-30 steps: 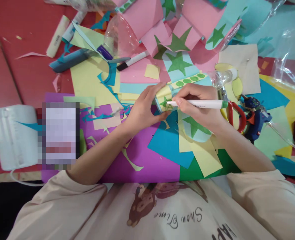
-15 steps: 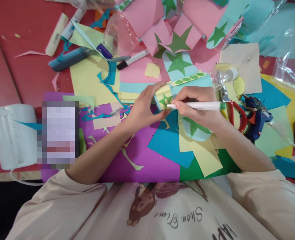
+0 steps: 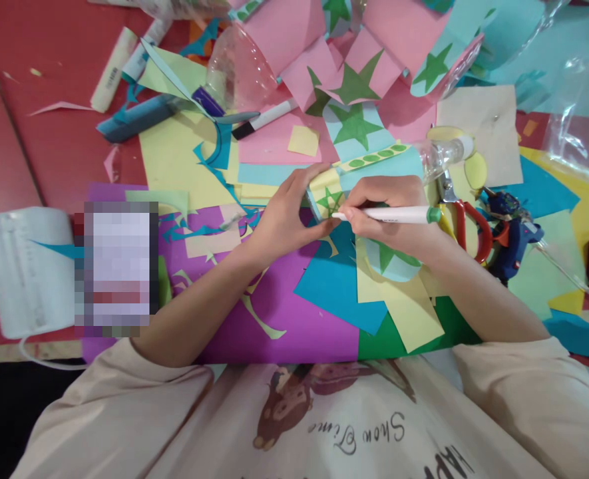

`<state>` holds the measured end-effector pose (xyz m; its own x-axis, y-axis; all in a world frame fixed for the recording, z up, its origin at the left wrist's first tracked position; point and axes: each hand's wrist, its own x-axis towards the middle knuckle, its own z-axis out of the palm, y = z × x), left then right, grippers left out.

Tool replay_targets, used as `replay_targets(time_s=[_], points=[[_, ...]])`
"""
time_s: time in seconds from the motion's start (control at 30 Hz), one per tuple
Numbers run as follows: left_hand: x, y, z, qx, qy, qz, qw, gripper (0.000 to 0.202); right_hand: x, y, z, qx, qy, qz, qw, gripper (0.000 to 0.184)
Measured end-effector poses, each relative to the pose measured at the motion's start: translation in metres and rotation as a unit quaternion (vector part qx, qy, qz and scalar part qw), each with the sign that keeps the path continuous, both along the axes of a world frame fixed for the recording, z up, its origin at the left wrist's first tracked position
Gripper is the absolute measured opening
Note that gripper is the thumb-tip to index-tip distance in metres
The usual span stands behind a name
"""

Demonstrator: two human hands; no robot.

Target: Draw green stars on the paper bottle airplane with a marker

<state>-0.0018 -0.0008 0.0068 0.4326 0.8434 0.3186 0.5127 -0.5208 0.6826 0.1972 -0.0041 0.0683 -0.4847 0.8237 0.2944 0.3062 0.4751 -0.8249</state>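
My right hand (image 3: 387, 206) pinches a white marker with a green end (image 3: 404, 214), its tip at the lower part of a green star (image 3: 329, 199) on a yellow paper band. That band wraps the base end of a plastic bottle (image 3: 436, 156), which lies on its side, covered in light blue paper, with its neck to the right. My left hand (image 3: 287, 209) grips the base end between thumb and fingers. A yellow strip with green dots (image 3: 374, 157) runs along the bottle. Under my right hand, a light blue paper piece carries another green star (image 3: 391, 253).
Scissors with red handles (image 3: 474, 229) and a blue glue gun (image 3: 516, 249) lie at the right. A black-capped marker (image 3: 264, 120) rests behind the bottle. Paper scraps cover the purple sheet (image 3: 284, 299). A white device (image 3: 29, 273) and a blurred screen (image 3: 119, 266) stand at the left.
The marker tip has shifted slightly down and right on the star, and the marker's green end has dipped and moved left with my right hand. My left hand stays put on the bottle.
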Motion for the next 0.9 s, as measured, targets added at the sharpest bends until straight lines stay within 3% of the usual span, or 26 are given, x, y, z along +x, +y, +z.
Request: replay_targets(time_s=[0.47,0.9], points=[[-0.0016,0.0009,-0.0005,-0.002,0.001,-0.013,1.0,0.066,0.001,0.0,0.0006,-0.01,0.012,-0.024,1.0,0.017],[-0.0013,0.0012,-0.0033,0.014,-0.01,-0.009,1.0,0.067,0.0003,-0.0001,0.0009,-0.006,0.012,-0.006,1.0,0.015]])
